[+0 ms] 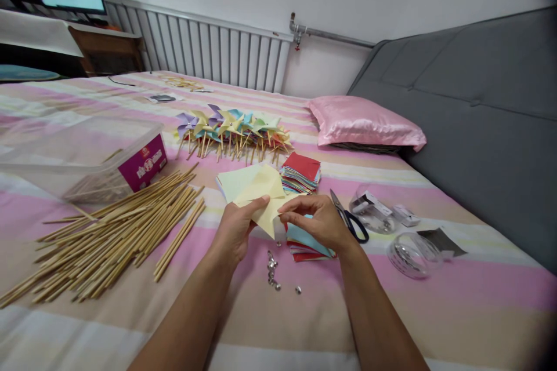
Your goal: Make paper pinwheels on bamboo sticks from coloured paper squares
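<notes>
A pale yellow paper pinwheel [263,186], with no stick showing on it, is held up in front of me. My left hand [238,223] pinches it near the middle, thumb on top. The fingers of my right hand [319,217] are pinched together at its right-hand corner. Behind it lie pale paper sheets [229,181] and a stack of coloured paper squares [302,168] with red on top. Beneath my right hand is a second stack [304,242], blue and red. Small silver metal pieces [272,266] lie on the bedspread just below the pinwheel.
Wooden sticks [126,232] are spread at left by a clear plastic box [82,151]. Finished pinwheels [230,127] lie in a row behind. Dark-handled scissors [350,219], a round clear container [413,255] and a pink pillow [365,122] are on the right.
</notes>
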{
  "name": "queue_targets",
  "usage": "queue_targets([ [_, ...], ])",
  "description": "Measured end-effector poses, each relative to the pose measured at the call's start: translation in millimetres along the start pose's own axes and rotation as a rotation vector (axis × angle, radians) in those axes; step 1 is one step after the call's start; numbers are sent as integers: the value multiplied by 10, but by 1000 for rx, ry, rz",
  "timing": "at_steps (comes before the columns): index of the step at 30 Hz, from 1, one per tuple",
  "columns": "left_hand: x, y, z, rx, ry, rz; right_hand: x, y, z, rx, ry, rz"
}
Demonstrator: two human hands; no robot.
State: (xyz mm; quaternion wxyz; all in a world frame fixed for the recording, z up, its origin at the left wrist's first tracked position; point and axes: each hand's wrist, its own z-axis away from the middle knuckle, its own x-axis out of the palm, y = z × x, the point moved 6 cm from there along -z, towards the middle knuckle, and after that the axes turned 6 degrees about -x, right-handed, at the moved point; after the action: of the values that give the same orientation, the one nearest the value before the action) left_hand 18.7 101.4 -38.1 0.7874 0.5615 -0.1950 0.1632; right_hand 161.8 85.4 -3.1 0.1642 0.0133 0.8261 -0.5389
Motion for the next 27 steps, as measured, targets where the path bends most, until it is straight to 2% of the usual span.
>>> queue_targets([
  [6, 29, 24, 30, 56, 4, -26, 9, -6, -16, 3, 64, -32],
  [13, 28, 45, 37, 114, 53, -52, 30, 93, -20, 20, 171, -213],
  [22, 41, 81, 60, 186, 87, -115, 44, 143, -12, 126, 278, -213],
  [27, 59, 88, 68, 205, 68, -126, 45, 154, -3, 142, 311, -198],
])
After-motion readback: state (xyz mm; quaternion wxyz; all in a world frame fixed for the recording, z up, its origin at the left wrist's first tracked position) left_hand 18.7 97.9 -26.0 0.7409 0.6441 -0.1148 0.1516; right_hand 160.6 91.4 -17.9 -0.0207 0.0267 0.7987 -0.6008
